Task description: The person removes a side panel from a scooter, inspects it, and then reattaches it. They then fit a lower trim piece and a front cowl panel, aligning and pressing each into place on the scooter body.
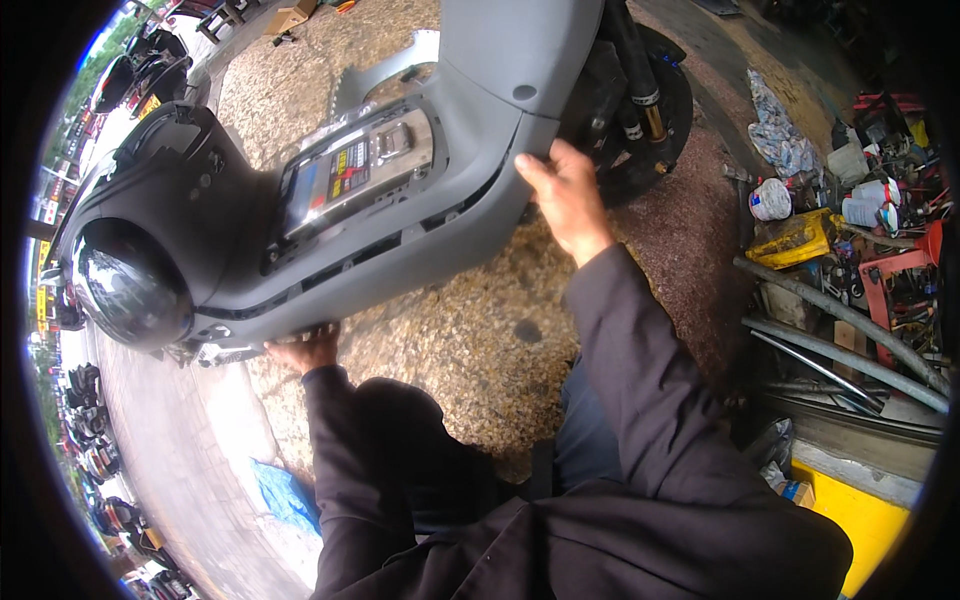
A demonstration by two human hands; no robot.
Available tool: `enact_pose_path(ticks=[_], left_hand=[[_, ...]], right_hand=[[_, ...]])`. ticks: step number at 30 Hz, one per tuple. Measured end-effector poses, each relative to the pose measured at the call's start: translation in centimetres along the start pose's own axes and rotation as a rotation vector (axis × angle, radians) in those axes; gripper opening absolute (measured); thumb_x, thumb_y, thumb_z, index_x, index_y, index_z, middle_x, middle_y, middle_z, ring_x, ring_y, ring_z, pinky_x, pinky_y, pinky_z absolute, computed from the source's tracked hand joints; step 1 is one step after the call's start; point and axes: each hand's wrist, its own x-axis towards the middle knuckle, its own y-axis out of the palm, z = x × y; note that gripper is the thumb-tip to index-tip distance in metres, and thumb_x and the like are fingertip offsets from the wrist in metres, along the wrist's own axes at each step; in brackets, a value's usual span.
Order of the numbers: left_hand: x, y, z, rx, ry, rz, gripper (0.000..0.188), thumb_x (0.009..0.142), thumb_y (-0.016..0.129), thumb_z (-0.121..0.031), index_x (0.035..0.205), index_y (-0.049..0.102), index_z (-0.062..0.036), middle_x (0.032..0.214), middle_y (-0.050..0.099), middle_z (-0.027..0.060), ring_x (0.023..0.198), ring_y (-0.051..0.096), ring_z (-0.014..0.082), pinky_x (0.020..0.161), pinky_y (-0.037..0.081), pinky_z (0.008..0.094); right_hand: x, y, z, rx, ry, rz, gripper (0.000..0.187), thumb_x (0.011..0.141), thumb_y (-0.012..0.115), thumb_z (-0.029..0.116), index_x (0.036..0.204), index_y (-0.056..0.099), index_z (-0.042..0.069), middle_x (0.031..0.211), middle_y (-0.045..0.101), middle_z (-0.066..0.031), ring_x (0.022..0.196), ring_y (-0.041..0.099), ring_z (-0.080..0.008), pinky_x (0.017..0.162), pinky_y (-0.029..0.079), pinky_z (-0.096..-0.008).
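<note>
A grey scooter [225, 190] stands across the space before me. Its long grey lower side panel [430, 258] runs below the footboard, with a dark slotted gap along its upper edge. At the panel's front end, my right hand [570, 200] grips the edge, thumb on the outer face and the other fingers mostly hidden. My left hand [305, 350] is closed around the underside near the rear end, its fingertips partly hidden. In the uncovered footboard sits a silver boxed unit [360, 165] with a coloured label.
The black front wheel [665, 110] is just beyond my right hand. Tools, a white tub [770, 200], a yellow case [795, 240] and metal pipes [850, 315] clutter the right side. A yellow box [850, 520] is at lower right. Blue sheeting [285, 495] lies at lower left.
</note>
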Motion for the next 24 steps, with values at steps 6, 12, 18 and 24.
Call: enact_pose_path(ticks=[6, 12, 18, 24], left_hand=[[0.4, -0.3, -0.1, 0.003, -0.044, 0.016, 0.082, 0.084, 0.042, -0.077, 0.140, 0.047, -0.0166, 0.144, 0.042, 0.0134, 0.130, 0.041, 0.0331, 0.105, 0.037, 0.0597], [0.5, -0.2, -0.1, -0.002, -0.094, 0.003, 0.093, 0.075, 0.052, -0.078, 0.146, 0.040, -0.0183, 0.149, 0.035, 0.0161, 0.131, 0.038, 0.0368, 0.105, 0.036, 0.0635], [-0.9, 0.4, 0.1, -0.040, -0.092, 0.031, 0.108, 0.084, 0.041, -0.084, 0.161, 0.021, -0.0104, 0.167, 0.016, 0.0192, 0.151, 0.021, 0.0399, 0.121, 0.018, 0.0608], [-0.5, 0.3, 0.0, -0.007, -0.053, 0.014, 0.106, 0.089, 0.029, -0.085, 0.162, 0.018, -0.0092, 0.166, 0.014, 0.0226, 0.152, 0.019, 0.0419, 0.120, 0.019, 0.0633]], right_hand=[[-0.1, -0.3, -0.2, -0.042, -0.022, -0.018, 0.018, 0.097, 0.065, 0.005, 0.113, 0.065, -0.004, 0.103, 0.071, -0.0056, 0.091, 0.063, -0.0098, 0.083, 0.051, -0.0278], [0.0, -0.1, 0.2, -0.065, 0.003, -0.038, 0.016, 0.095, 0.065, 0.006, 0.109, 0.065, -0.004, 0.102, 0.069, -0.0042, 0.089, 0.061, -0.0086, 0.082, 0.049, -0.0272], [-0.2, 0.0, 0.2, -0.026, 0.003, -0.028, 0.022, 0.097, 0.062, 0.004, 0.117, 0.063, -0.003, 0.109, 0.067, -0.0031, 0.097, 0.060, -0.0102, 0.088, 0.048, -0.0281], [0.2, -0.9, -0.9, -0.065, -0.006, -0.040, 0.015, 0.097, 0.066, 0.010, 0.111, 0.066, 0.006, 0.085, 0.057, 0.0087, 0.065, 0.044, 0.0006, 0.053, 0.032, -0.0170]])
